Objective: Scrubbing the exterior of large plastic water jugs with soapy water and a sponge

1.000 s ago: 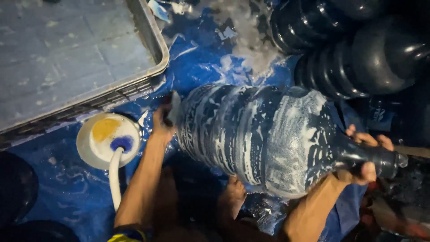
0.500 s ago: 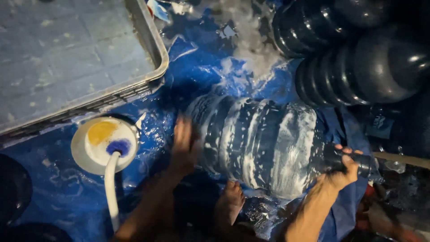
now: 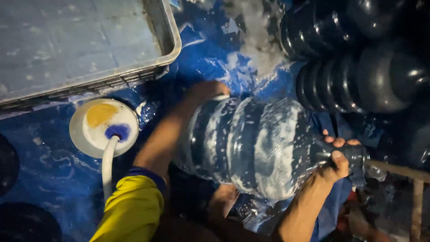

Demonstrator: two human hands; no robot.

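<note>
Large soapy water jug (image 3: 264, 143) lies on side on blue tarp (image 3: 210, 54), long axis left-right, neck rightward. Right hand (image 3: 338, 157) fingers wrapped round neck. Left hand (image 3: 206, 92) at jug's base end, far side; fingers' state cannot tell.

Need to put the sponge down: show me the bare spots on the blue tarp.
Bare tarp lies below the white scoop, and a foamy strip between grey tray and dark bottles. Around the soapy jug it's crowded.

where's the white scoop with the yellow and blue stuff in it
In the head view the white scoop lies on the blue tarp at left, just below the grey crate and left of the soapy water jug.
</note>
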